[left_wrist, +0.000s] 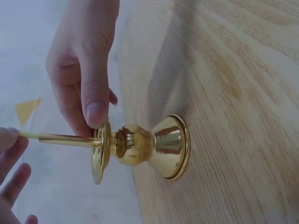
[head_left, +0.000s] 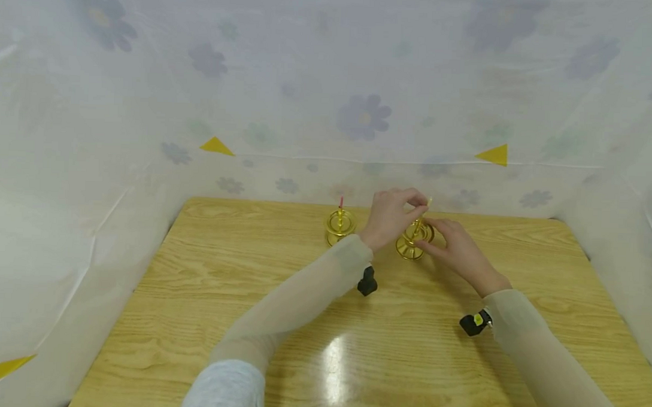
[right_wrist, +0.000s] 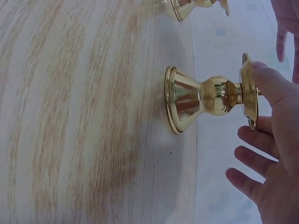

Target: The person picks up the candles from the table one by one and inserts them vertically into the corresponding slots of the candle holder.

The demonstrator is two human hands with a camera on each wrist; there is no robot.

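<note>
A gold candle holder (head_left: 412, 242) stands at the far middle of the wooden table (head_left: 247, 296). A thin yellow candle (head_left: 424, 210) rises from its stem. My left hand (head_left: 419, 205) pinches the candle's top end (left_wrist: 29, 135). My right hand (head_left: 438, 238) steadies the holder (left_wrist: 140, 145), with the thumb (left_wrist: 96, 109) on the rim of its dish and a finger behind it. The other right fingers (right_wrist: 254, 140) hang spread beside the holder (right_wrist: 201, 98). A second gold holder (head_left: 339, 227) with a short red candle (head_left: 340, 202) stands just left of it.
White flowered sheeting (head_left: 330, 96) with yellow triangle marks walls the table at the back and both sides. The second holder's base (right_wrist: 184, 7) sits close to the first. Black wrist cameras (head_left: 367, 283) hang under both sleeves.
</note>
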